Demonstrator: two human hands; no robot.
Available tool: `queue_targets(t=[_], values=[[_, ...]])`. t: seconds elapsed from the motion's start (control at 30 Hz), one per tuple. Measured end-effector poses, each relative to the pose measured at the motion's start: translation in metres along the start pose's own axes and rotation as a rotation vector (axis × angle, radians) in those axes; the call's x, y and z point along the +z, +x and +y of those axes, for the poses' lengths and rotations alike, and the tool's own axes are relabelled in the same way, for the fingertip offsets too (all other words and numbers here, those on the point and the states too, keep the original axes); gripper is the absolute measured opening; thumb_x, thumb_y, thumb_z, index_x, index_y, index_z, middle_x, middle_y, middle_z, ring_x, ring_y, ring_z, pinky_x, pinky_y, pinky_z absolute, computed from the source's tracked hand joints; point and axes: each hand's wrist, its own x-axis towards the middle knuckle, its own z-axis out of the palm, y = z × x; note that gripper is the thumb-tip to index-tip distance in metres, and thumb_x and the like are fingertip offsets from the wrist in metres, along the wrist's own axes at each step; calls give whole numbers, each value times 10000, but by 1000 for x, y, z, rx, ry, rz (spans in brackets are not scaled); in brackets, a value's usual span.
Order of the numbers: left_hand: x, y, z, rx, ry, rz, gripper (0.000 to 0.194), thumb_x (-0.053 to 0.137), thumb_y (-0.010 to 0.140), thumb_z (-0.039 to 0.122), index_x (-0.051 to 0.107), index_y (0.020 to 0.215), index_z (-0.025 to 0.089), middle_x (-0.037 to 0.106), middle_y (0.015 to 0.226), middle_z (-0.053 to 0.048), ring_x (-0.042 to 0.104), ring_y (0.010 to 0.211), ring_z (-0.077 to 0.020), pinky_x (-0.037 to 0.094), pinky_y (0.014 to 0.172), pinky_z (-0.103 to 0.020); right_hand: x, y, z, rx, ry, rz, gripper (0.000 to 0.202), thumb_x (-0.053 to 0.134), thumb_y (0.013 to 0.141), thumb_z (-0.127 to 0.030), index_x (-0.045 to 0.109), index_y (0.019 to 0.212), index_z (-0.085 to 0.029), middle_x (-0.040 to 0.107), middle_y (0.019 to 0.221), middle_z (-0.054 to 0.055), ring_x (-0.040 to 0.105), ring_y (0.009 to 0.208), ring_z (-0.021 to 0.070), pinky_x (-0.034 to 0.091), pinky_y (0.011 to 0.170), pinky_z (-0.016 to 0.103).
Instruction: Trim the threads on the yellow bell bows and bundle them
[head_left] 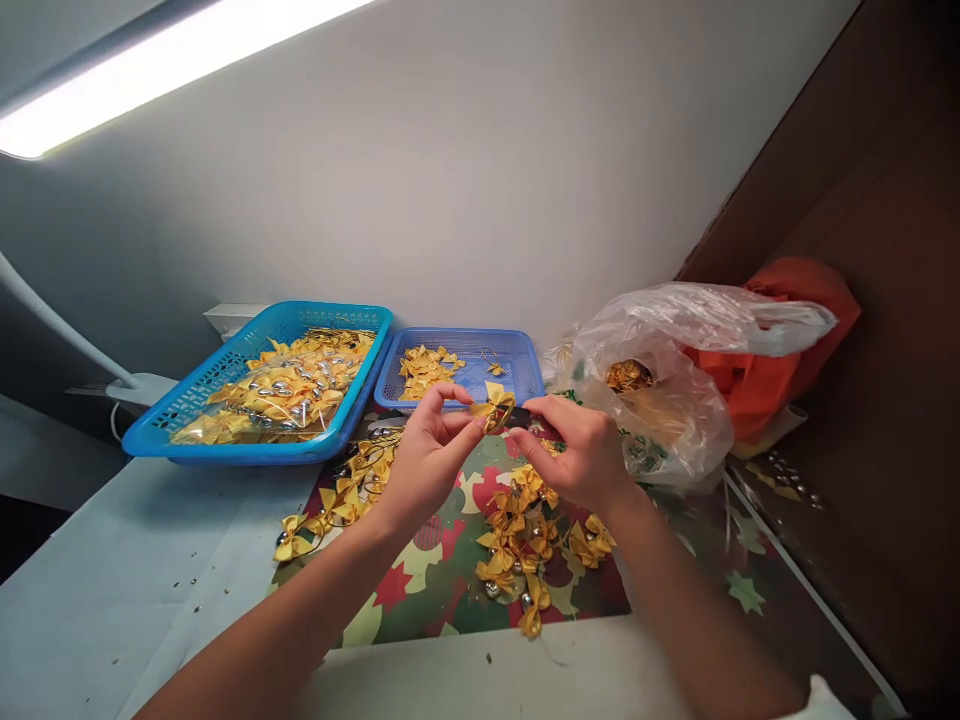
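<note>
- Left hand (427, 455): fingers pinched on small yellow satin ribbon bow (495, 406), held up over patterned red-green mat (442, 570).
- Right hand (581, 450): curled mostly closed, fingertips on same bow; maybe a dark tool in there, can't tell.
- Loose pile of yellow bows (525, 540) right below.
- Behind: big blue plastic basket (225, 400), smaller blue tray (517, 360), clear plastic bag (675, 400).

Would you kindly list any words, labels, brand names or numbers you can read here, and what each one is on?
None can be read: the two blue baskets, the patterned mat and the clear plastic bag show no legible text. The bag has green marks, too blurred to read.
</note>
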Motion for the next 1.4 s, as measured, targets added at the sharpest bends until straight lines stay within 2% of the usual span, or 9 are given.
queue_targets(t=[0.1,0.27,0.47,0.77,1.1,1.4], values=[[2,-3,2,42,29,11,271,686,803,309,442,889,227,434,448,124,224,414,-53,171,426,-202,3,-1,-1,-37,-77,27,214,548,891,-341,652,869,-156,657,691,24,586,585,130,378,549,241],[2,-4,1,70,78,52,238,659,820,279,438,888,226,496,475,108,274,427,-57,227,450,-208,6,-2,-3,-65,-147,72,195,540,894,-314,658,865,-162,662,675,20,595,578,128,371,540,239],[5,-5,1,82,86,60,211,641,835,256,440,889,229,424,443,132,334,441,-60,282,484,-202,9,-3,-4,-76,-180,122,195,548,897,-302,660,885,-143,656,671,26,581,575,128,362,535,242],[5,-7,2,66,77,62,202,635,831,233,440,879,223,433,449,130,347,448,-55,289,482,-192,13,-5,-3,-98,-193,103,200,525,922,-288,665,883,-151,619,625,12,546,548,120,341,525,247],[6,-5,2,59,84,78,202,633,829,237,439,882,222,465,464,123,323,452,-53,271,473,-183,16,-5,-3,-134,-204,149,187,546,911,-254,669,822,-144,594,577,2,525,518,111,304,510,244],[6,-4,0,39,113,104,212,643,814,257,442,871,218,411,446,132,271,441,-56,232,457,-190,18,-6,-2,-109,-230,116,215,539,917,-281,660,787,-162,586,579,-11,520,515,110,294,503,253]])
